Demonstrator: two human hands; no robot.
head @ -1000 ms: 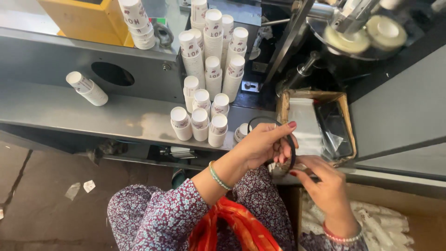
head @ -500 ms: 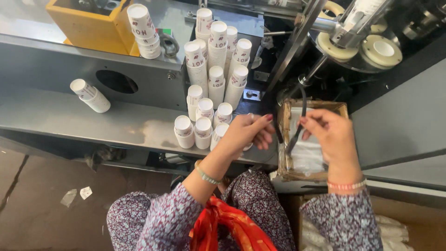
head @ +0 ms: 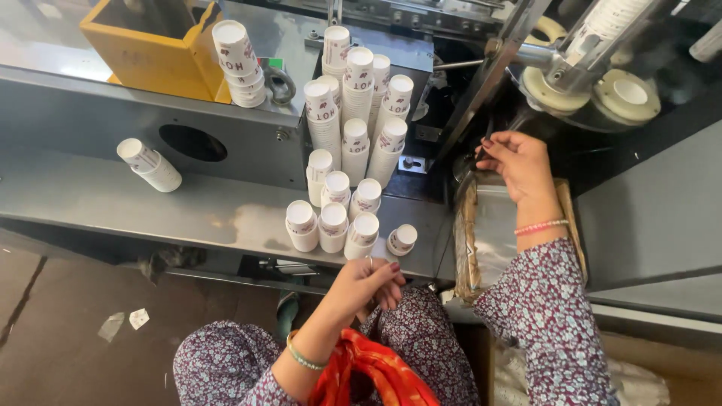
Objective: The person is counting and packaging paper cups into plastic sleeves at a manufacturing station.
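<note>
My right hand (head: 519, 162) is raised to the dark machine at the right, its fingertips pinched on a thin dark band (head: 485, 143). Below that wrist lies a clear plastic bag (head: 496, 240) inside a brown cardboard box (head: 466, 233). My left hand (head: 368, 282) hovers with curled fingers at the front edge of the grey metal shelf (head: 188, 210); nothing shows in it. Just beyond it stand short stacks of upturned white paper cups (head: 331, 222). A small cup (head: 402, 239) sits nearest to the hand.
Tall stacks of white cups (head: 357, 113) rise behind the short ones. One stack (head: 150, 165) lies on its side at the left, another (head: 237, 53) leans by a yellow box (head: 150, 37). Cream round rollers (head: 632, 94) sit on the machine. An orange cloth (head: 368, 368) lies on my lap.
The right hand has risen from lap height to the machine, taking the dark band up with it. The left hand let go of the band and dropped back to the shelf's front edge.
</note>
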